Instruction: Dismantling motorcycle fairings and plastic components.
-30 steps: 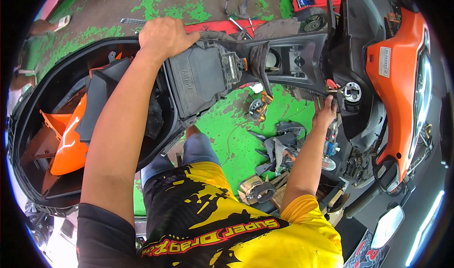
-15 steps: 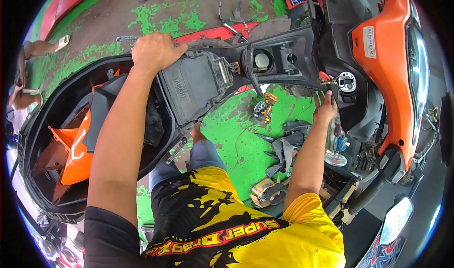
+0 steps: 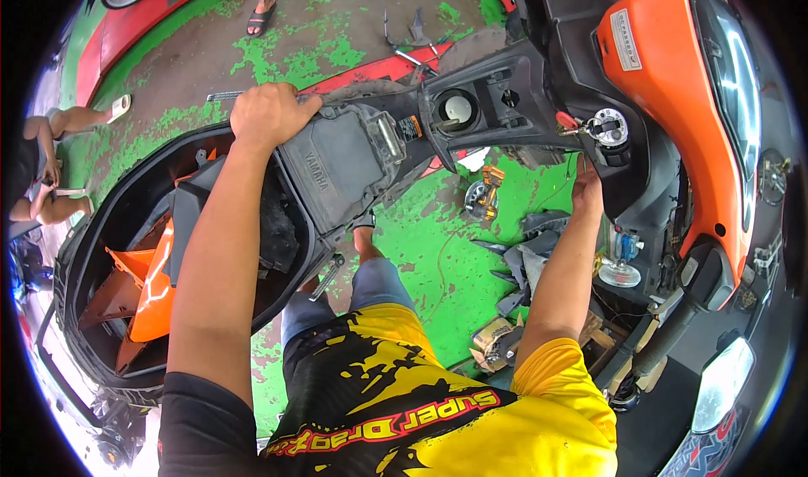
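My left hand [image 3: 271, 115] is closed over the far rim of the scooter's black storage box [image 3: 76, 250], its thumb lying toward the black front cover [image 3: 324, 170]. Loose orange panels [image 3: 153, 304] and dark plastic pieces lie inside the box, partly behind my left forearm. My right hand [image 3: 587, 184] is at the edge of the black front panel [image 3: 627, 182], just below the ignition lock [image 3: 608, 127] with its red-headed key [image 3: 566, 121]. Its fingers are mostly hidden by that panel. A round light cap [image 3: 457, 109] sits in the centre tunnel.
A yellow-and-black power tool [image 3: 486, 192] and dark plastic panels [image 3: 530, 254] lie on the green floor [image 3: 421, 258]. The orange front cowl [image 3: 665, 39], handlebar grip [image 3: 665, 338] and mirror [image 3: 724, 384] are at right. Other people's feet [image 3: 261, 20] and legs [image 3: 71, 122] show beyond.
My right hand has slipped further behind the black front panel, so its fingers are now mostly hidden. My left hand keeps its place on the rim. The view has shifted a little.
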Tool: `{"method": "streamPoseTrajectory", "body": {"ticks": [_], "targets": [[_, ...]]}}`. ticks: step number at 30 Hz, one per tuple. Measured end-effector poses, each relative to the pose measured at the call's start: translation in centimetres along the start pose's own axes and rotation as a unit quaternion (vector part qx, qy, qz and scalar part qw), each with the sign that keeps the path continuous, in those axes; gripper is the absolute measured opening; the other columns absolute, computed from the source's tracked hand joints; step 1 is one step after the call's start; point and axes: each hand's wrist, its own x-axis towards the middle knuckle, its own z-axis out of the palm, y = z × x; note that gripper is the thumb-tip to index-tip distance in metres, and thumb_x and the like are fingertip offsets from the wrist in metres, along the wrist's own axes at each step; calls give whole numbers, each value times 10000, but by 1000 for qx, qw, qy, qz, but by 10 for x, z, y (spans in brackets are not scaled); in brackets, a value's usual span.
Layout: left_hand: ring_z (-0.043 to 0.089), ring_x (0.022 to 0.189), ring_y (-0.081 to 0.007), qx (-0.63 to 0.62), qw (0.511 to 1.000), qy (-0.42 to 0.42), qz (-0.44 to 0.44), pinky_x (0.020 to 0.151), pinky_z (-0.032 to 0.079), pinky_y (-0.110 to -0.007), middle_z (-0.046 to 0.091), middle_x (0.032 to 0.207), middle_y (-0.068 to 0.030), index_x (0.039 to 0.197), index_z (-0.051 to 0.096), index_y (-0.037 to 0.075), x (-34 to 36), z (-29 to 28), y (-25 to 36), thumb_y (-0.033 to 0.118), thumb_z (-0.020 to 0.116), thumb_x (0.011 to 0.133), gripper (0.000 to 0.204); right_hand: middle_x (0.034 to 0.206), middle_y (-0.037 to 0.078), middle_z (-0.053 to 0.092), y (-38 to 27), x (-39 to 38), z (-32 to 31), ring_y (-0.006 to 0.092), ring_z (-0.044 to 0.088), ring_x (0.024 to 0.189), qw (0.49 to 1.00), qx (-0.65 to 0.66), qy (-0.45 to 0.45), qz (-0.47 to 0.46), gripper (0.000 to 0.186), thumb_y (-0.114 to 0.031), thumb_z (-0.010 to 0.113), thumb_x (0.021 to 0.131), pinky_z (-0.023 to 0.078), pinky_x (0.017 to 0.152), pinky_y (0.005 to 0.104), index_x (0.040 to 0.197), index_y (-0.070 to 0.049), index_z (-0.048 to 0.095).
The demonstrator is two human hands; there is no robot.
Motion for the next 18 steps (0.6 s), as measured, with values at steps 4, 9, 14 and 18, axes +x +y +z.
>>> {"method": "streamPoseTrajectory", "body": {"ticks": [4, 9, 14, 18], "targets": [[669, 1073, -350, -3, 1000, -5, 11, 939, 520, -453, 711, 1107, -196, 1066, 756, 83, 2, -3, 9, 587, 500, 850, 605, 1433, 72, 535, -3, 16, -27, 239, 488, 1341, 991, 70, -117, 10, 429, -212, 538, 1008, 375, 1159, 415, 1421, -115, 480], [666, 1085, -347, -2, 1000, -16, -4, 946, 516, -453, 709, 1123, -186, 1098, 747, 87, 2, -5, 5, 587, 506, 850, 607, 1411, 50, 553, 7, 21, -32, 226, 506, 1305, 989, 68, -132, 24, 430, -209, 543, 1000, 375, 1141, 393, 1416, -119, 487], [664, 1092, -350, 2, 1000, -15, -4, 950, 516, -455, 708, 1132, -182, 1106, 743, 88, 4, -3, 10, 591, 509, 849, 611, 1391, 38, 565, 6, 24, -46, 212, 517, 1276, 988, 45, -148, 16, 417, -200, 547, 990, 385, 1116, 395, 1398, -127, 506], [665, 1090, -357, 9, 1000, -14, -11, 952, 515, -458, 706, 1133, -191, 1114, 741, 93, 4, -2, 6, 592, 510, 846, 611, 1392, 29, 568, 0, 13, -35, 212, 523, 1272, 992, 2, -127, 24, 405, -223, 546, 996, 406, 1094, 416, 1392, -144, 518]]}}
